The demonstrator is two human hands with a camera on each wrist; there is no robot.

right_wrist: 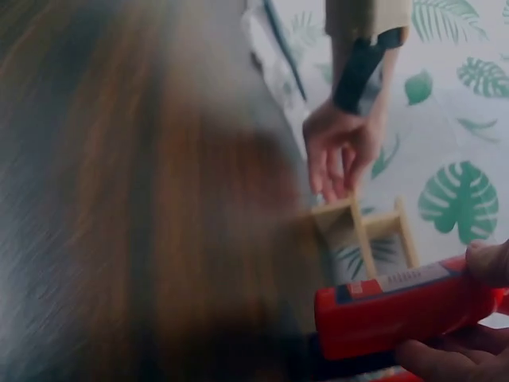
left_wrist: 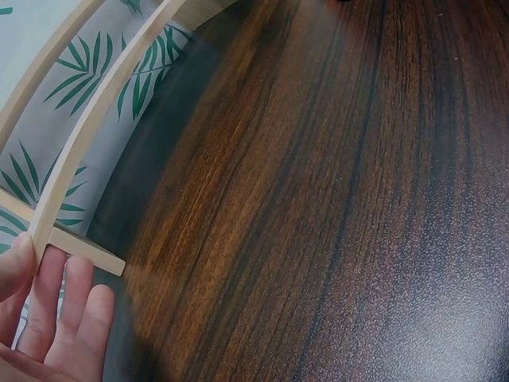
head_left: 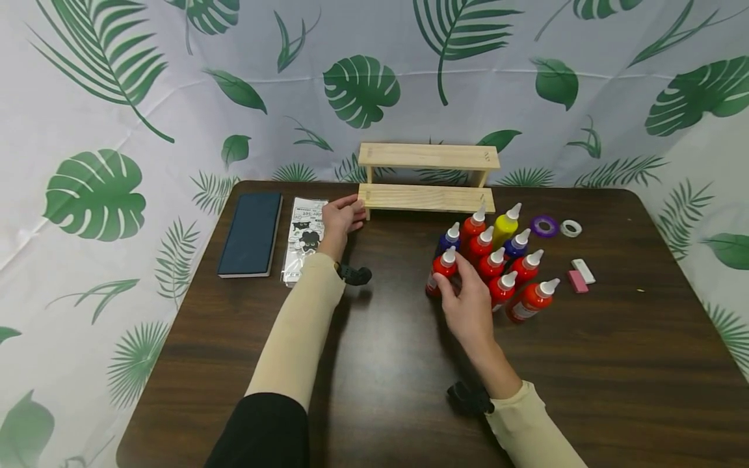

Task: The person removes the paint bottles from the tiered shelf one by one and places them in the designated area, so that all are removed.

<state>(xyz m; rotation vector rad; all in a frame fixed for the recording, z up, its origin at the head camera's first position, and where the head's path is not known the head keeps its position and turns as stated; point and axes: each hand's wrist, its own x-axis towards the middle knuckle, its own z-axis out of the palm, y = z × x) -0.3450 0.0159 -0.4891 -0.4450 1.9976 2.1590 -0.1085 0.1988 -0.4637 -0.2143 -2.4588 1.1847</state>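
Note:
A two-tier wooden rack stands at the back of the table. My left hand pinches the left end of its lower board, thumb on top and fingers beneath, as the left wrist view shows around the board. My right hand grips a red squeeze bottle with a white nozzle near its top. In the right wrist view the red bottle shows its label, with thumb and fingers round its upper part. Right behind it are several more red bottles, a yellow bottle and blue bottles.
A dark blue notebook and a printed white packet lie at the left, the packet partly under my left forearm. Right of the bottles are a purple tape roll, a white tape roll, and pink and white blocks.

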